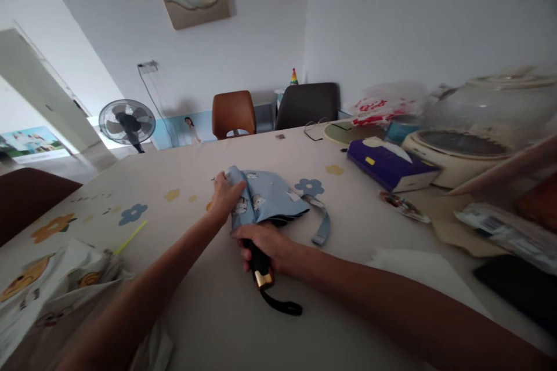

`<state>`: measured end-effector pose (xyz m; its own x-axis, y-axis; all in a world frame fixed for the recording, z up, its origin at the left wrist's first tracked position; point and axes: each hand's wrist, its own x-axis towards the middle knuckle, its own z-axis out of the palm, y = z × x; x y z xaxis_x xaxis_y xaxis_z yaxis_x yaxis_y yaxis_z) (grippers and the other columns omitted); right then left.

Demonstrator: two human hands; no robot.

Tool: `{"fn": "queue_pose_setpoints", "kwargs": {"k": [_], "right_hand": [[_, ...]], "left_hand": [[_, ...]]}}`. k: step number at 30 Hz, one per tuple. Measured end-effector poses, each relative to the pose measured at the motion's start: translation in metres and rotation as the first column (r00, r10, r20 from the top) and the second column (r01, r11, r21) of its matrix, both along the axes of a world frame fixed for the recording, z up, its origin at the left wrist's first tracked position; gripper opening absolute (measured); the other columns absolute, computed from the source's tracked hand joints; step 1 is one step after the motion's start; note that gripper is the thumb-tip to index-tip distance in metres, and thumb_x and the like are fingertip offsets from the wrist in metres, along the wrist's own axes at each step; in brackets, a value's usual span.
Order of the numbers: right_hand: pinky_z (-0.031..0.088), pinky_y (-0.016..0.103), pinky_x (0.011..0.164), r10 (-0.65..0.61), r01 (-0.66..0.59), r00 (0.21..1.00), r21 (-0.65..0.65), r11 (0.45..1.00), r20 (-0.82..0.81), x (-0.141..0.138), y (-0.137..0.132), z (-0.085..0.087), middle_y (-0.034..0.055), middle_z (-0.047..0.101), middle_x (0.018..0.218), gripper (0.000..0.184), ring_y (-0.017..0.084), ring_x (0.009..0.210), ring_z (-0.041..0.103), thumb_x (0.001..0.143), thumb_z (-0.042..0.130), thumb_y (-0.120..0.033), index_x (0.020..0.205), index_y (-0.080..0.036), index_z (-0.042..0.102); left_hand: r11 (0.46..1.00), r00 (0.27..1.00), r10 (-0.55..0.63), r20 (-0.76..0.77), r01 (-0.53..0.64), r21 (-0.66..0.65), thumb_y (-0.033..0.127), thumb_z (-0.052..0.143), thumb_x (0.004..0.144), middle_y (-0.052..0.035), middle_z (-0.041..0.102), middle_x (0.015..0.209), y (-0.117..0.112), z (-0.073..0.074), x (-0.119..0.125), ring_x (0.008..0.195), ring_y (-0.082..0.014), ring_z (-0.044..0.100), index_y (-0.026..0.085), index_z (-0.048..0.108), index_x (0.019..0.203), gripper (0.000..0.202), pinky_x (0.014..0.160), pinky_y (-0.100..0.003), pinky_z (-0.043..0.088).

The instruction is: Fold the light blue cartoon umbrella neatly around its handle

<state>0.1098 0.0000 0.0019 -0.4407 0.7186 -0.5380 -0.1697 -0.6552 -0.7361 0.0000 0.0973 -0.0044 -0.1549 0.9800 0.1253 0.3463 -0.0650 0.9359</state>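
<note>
A light blue folding umbrella (274,188) with a printed pattern lies collapsed on the table in front of me, its canopy partly loose. My left hand (227,194) grips the canopy folds along the left side, thumb on top. Around the black handle, close to the canopy's lower edge, my right hand (263,242) is closed. The handle's gold-banded end (263,279) points toward me, with a black wrist loop (282,305) trailing from it. A blue closing strap (321,221) hangs loose to the right of the canopy.
Right of the umbrella stand a purple tissue box (391,165), a glass-lidded appliance (461,148) and a plastic bag (387,105). Eyeglasses (314,130) lie at the table's far edge. Printed cloth (82,295) lies at the near left. Chairs (234,113) and a fan (127,122) stand beyond.
</note>
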Motion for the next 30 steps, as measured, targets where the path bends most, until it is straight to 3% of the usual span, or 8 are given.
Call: {"fn": "queue_pose_setpoints", "kwargs": {"k": [2,5,8,11,15,20,24,30], "right_hand": [[0.047,0.024,0.035,0.006,-0.006,1.000,-0.013,1.000,-0.018,-0.001,0.000,-0.002,-0.0060,0.041,0.041,0.022,0.008,0.031,0.042,0.075,0.055,-0.017,0.058,-0.017,0.043],[0.048,0.025,0.035,-0.015,0.016,0.995,0.009,1.000,-0.098,-0.002,0.002,-0.007,-0.0060,0.043,0.045,0.015,0.009,0.033,0.044,0.076,0.054,-0.019,0.064,-0.017,0.045],[0.045,0.024,0.033,-0.019,0.022,0.989,0.019,1.000,-0.147,-0.002,0.002,-0.011,-0.0058,0.043,0.045,0.016,0.009,0.032,0.043,0.083,0.045,-0.030,0.072,-0.019,0.047],[0.044,0.023,0.033,-0.015,0.019,0.989,0.026,0.999,-0.149,-0.001,0.002,-0.010,-0.0049,0.043,0.046,0.017,0.009,0.034,0.043,0.083,0.044,-0.031,0.071,-0.020,0.047],[0.043,0.023,0.034,-0.013,0.018,0.991,0.038,0.999,-0.132,0.001,0.000,-0.007,-0.0037,0.043,0.047,0.018,0.008,0.035,0.043,0.081,0.047,-0.028,0.065,-0.019,0.046],[0.042,0.023,0.034,-0.012,0.012,0.996,0.000,1.000,-0.091,0.002,-0.003,-0.008,-0.0041,0.043,0.042,0.020,0.010,0.033,0.043,0.086,0.036,-0.031,0.075,-0.019,0.048],[0.045,0.023,0.038,-0.031,0.030,0.996,-0.016,0.999,-0.079,0.002,-0.002,-0.006,-0.0038,0.043,0.044,0.022,0.010,0.034,0.044,0.087,0.033,-0.029,0.075,-0.018,0.048],[0.046,0.023,0.038,-0.002,0.011,0.988,0.054,0.998,-0.152,0.001,0.001,-0.010,-0.0043,0.044,0.049,0.011,0.008,0.037,0.044,0.081,0.044,-0.021,0.070,-0.017,0.046]], "left_hand": [[0.979,0.959,0.077,-0.274,-0.020,0.204,0.026,0.064,0.064,-0.0146,0.042,0.126,-0.009,0.009,0.006,0.120,-0.0273,0.037,0.016,0.045,0.112,0.053,0.099,-0.040,0.029],[0.911,0.834,-0.097,-0.543,0.294,0.289,0.032,0.061,0.069,-0.0089,0.048,0.122,-0.032,0.024,0.025,0.116,-0.0252,0.041,0.020,0.053,0.106,0.040,0.100,-0.039,0.027],[0.819,0.654,-0.301,-0.694,0.550,0.164,0.035,0.061,0.070,-0.0063,0.057,0.109,-0.047,0.033,0.051,0.108,-0.0257,0.046,0.024,0.060,0.099,0.031,0.097,-0.040,0.029],[0.733,0.463,-0.404,-0.789,0.679,0.023,0.023,0.053,0.074,-0.0070,0.059,0.095,-0.042,0.036,0.076,0.099,-0.0256,0.049,0.025,0.063,0.098,0.025,0.092,-0.040,0.033],[0.645,0.225,-0.392,-0.892,0.758,-0.093,0.009,0.037,0.077,-0.0106,0.055,0.090,-0.025,0.035,0.099,0.094,-0.0258,0.048,0.024,0.065,0.101,0.040,0.078,-0.036,0.041],[0.589,-0.012,-0.379,-0.925,0.768,-0.251,0.012,0.039,0.078,-0.0114,0.054,0.099,-0.023,0.033,0.116,0.097,-0.0239,0.046,0.018,0.065,0.094,0.031,0.075,-0.032,0.043],[0.586,-0.053,-0.310,-0.949,0.776,-0.235,0.010,0.041,0.077,-0.0095,0.057,0.098,-0.024,0.034,0.118,0.095,-0.0211,0.047,0.015,0.065,0.086,0.026,0.074,-0.029,0.043],[0.610,0.075,-0.250,-0.965,0.787,-0.096,0.013,0.042,0.078,-0.0048,0.062,0.094,-0.019,0.046,0.109,0.094,-0.0214,0.050,0.020,0.065,0.081,0.024,0.069,-0.029,0.043]]}}
